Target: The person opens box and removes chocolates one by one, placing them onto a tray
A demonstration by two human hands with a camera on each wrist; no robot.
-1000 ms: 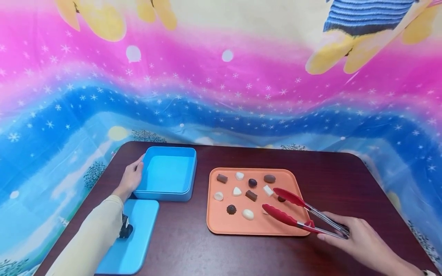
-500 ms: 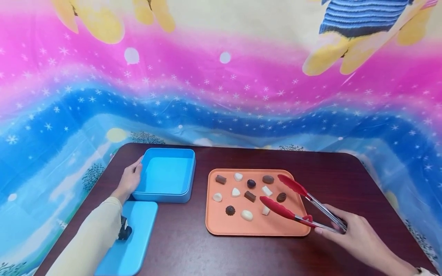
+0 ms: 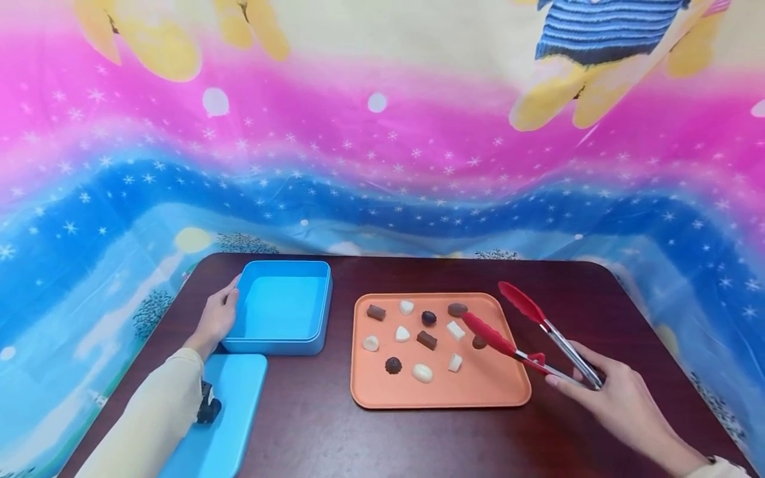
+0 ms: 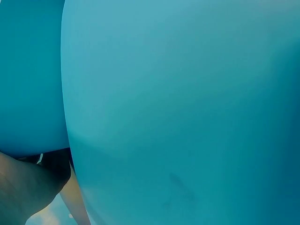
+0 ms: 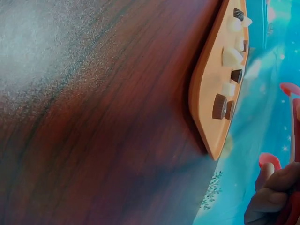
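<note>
My left hand (image 3: 216,320) holds the left wall of the blue box (image 3: 327,312), which shows a bare floor. In the right hand (image 3: 627,405) are red-tipped metal tongs (image 3: 522,302), held from the handle end with their arms spread. One tong tip hangs over the right part of the orange tray (image 3: 376,393); the other is past its right edge. Nothing is between the tips. Several chocolates lie spread on the tray, among them a brown oval chocolate (image 3: 457,310), a dark fluted chocolate (image 3: 393,365) and a white oval chocolate (image 3: 422,373). A dark chocolate (image 3: 479,342) is partly hidden by the tongs.
A flat blue lid (image 3: 242,405) lies in front of the box, partly under the left sleeve. A black device (image 3: 208,406) is worn at the left wrist. The dark wooden table (image 3: 323,425) ends at a patterned cloth backdrop (image 3: 358,166).
The tongs have swung away and to the right, from low over the tray's right half to its right edge, uncovering a white chocolate. The left hand stays on the box. The view shifted slightly.
</note>
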